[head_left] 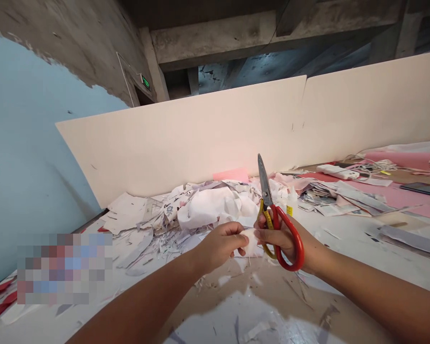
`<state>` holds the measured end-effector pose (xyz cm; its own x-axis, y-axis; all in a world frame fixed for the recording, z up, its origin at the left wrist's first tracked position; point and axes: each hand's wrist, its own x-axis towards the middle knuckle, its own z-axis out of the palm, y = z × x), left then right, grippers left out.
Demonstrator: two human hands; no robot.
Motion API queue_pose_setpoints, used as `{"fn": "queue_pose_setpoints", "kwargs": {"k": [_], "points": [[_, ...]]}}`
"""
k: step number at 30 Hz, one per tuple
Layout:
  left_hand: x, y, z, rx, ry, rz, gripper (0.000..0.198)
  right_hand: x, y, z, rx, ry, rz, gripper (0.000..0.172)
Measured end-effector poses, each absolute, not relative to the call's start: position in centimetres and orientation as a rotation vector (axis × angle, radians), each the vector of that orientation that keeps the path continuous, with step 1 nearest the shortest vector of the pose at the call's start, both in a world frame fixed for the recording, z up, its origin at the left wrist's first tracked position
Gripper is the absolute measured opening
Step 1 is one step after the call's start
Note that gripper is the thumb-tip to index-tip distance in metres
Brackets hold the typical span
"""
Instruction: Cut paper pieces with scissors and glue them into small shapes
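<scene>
While the left hand (220, 244) pinches a white scrap (252, 242) held between both hands, the right hand (285, 239) grips scissors (267, 198), blades shut and upright, heap (215, 205) just beyond; a taut scrap with fingertips clear of the blades seems advisable.

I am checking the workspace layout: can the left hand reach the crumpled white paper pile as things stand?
Probably yes. The crumpled white paper pile lies beyond the left hand, with only flat scraps between them. But the hand is pinching a small white paper piece, so it is occupied.
</scene>
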<state>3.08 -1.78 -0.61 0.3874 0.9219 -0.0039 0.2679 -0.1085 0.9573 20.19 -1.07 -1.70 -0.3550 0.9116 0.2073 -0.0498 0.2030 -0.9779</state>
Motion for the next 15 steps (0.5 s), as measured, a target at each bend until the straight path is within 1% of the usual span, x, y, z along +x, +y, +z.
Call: {"fn": "queue_pose_setpoints", "kwargs": {"k": [5, 10, 13, 15], "points": [[3.0, -1.6, -0.8, 1.579, 1.031, 0.916, 0.010, 19.9, -1.2, -1.6, -0.858, -1.577, 1.332, 0.018], [3.0, -1.7, -0.9, 1.604, 0.978, 0.866, 0.013, 19.7, -1.0, -1.8, -0.815, -1.582, 1.317, 0.018], [2.8, -1.5, -0.5, 1.582, 0.995, 0.947, 0.012, 20.6, -0.9, -1.8, -0.775, -1.666, 1.236, 0.031], [2.5, -1.3, -0.1, 1.575, 0.987, 1.001, 0.012, 21.5, -0.9, -1.6, -0.821, -1.845, 1.038, 0.041]]}}
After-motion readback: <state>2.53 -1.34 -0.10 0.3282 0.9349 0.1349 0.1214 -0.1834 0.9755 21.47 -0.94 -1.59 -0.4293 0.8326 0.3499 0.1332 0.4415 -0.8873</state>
